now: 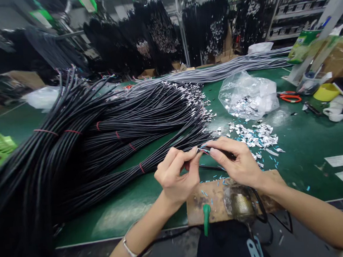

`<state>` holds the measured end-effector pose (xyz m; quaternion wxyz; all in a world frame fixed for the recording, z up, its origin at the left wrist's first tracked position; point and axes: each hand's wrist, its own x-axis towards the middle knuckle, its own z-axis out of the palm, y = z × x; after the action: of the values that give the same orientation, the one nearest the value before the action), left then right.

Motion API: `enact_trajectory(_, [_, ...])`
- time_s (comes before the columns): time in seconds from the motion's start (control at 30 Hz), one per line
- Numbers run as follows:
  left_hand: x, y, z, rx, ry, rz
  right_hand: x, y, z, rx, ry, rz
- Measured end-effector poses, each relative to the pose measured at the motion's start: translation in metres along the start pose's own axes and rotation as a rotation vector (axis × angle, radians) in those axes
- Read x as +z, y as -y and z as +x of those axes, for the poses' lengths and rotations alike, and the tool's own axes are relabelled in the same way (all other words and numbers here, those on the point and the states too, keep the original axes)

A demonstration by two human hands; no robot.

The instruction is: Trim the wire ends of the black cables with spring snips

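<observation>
My left hand (178, 173) is closed, thumb and forefinger pinching the end of a black cable. Thin coloured wires (203, 150), some blue and reddish, fan out at that end. My right hand (236, 159) is closed on these wires from the other side, its thumb and forefinger close to the left fingertips. A dark, slim thing (228, 154) shows under the right palm; its kind I cannot make out. Below the hands, a brown board (195, 205) at the table edge carries a worn metal device (242, 206) and a green lever (206, 217).
Bundles of black cables (108, 149) tied with red bands fill the left side. White scraps and blue bits (255, 133) lie right of centre, near a clear plastic bag (249, 94). Orange-handled scissors (290, 97) lie farther right. Grey cables (214, 73) run along the back.
</observation>
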<state>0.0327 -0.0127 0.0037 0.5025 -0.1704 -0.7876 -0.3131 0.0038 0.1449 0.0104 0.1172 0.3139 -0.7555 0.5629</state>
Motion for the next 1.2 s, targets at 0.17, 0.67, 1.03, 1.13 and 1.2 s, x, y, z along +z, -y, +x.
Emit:
enact_trajectory(0.17, [-0.0009, 0.0010, 0.0002, 0.003, 0.000, 0.006, -0.0002, 0.0000, 0.0008, 0.015, 0.009, 0.018])
enact_trajectory(0.67, [-0.0006, 0.0001, -0.0001, -0.009, 0.004, 0.014, -0.0010, 0.0001, 0.0002, 0.005, 0.001, 0.017])
enact_trajectory(1.03, [-0.0011, -0.0018, -0.0007, -0.074, 0.061, 0.014, -0.0016, 0.0013, -0.0008, -0.050, -0.040, -0.080])
enact_trajectory(1.13, [-0.0008, -0.0006, -0.0010, -0.097, 0.125, -0.001, -0.0021, 0.0008, -0.0009, -0.047, -0.061, -0.118])
enact_trajectory(1.2, [-0.0013, 0.0004, -0.0004, -0.111, 0.165, -0.013, -0.0024, 0.0005, -0.0004, -0.041, -0.066, -0.131])
